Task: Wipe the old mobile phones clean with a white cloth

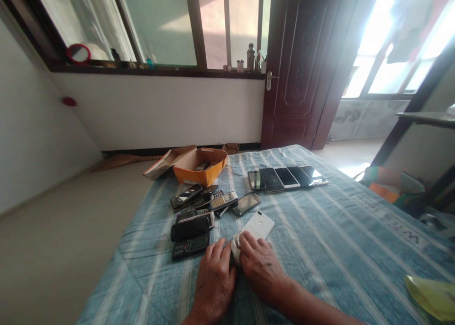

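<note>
A white smartphone lies back side up on the striped bedspread, its camera end pointing away from me. My right hand is closed on a crumpled white cloth and covers the phone's near end. Close beside it, my left hand rests low with its fingers curled. Whatever those fingers hold is hidden. Left of the white phone is a loose pile of older mobile phones, with a black keypad phone nearest my left hand. A grey touchscreen phone sits just beyond the white one.
An open orange cardboard box with phones inside stands at the bed's far left edge. Several smartphones lie in a row to its right. A yellow-green packet is at the lower right. Beyond the bed is a dark red door.
</note>
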`<action>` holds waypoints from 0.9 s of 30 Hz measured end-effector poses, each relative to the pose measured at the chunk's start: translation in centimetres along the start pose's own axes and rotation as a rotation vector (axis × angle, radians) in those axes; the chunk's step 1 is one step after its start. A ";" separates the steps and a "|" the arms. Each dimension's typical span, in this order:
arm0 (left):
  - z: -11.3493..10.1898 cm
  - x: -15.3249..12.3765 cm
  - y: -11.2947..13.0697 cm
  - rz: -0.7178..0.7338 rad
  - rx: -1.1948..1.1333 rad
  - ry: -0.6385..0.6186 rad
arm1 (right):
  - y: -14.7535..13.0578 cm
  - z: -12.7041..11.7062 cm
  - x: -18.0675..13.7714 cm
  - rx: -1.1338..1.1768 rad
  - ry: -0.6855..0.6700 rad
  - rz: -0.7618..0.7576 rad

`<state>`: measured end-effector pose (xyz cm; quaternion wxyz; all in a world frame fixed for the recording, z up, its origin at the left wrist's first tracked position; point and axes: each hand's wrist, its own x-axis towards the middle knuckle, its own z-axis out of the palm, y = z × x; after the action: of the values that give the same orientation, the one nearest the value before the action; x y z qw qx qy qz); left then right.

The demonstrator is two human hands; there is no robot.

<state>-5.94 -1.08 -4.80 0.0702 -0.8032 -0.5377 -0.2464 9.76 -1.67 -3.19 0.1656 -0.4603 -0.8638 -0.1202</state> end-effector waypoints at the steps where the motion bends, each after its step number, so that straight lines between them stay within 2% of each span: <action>1: -0.1 0.0 0.0 0.001 -0.002 -0.002 | 0.4 -0.2 0.6 0.009 -0.039 0.001; 6: -0.3 0.1 0.1 -0.007 -0.005 -0.004 | 3.2 -1.1 3.4 0.034 -0.185 0.119; 9: -0.3 0.1 0.2 -0.007 -0.003 0.004 | 3.8 -1.1 3.5 0.041 -0.200 0.202; 12: -0.3 0.1 0.0 0.004 -0.005 0.008 | 2.3 -0.7 2.2 0.040 -0.131 0.167; 15: -0.4 0.1 -0.1 0.022 -0.015 -0.006 | 0.1 -0.2 0.6 0.056 -0.066 0.057; 18: -0.5 0.1 -0.1 0.028 -0.019 -0.013 | -0.4 -0.3 0.2 0.061 -0.062 0.009; 20: -0.6 0.1 0.1 0.019 -0.019 -0.008 | 0.6 -0.7 0.7 0.052 -0.108 0.027; 25: -0.6 0.2 0.4 0.000 -0.019 0.003 | 5.4 -2.0 2.7 0.024 -0.223 0.211; 27: -0.5 0.2 0.3 0.005 -0.007 0.002 | 6.4 -2.2 3.0 0.021 -0.232 0.267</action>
<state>-5.77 -1.27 -4.21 0.0683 -0.8047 -0.5346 -0.2489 13.89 3.27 0.37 0.0842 -0.5799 -0.8096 -0.0343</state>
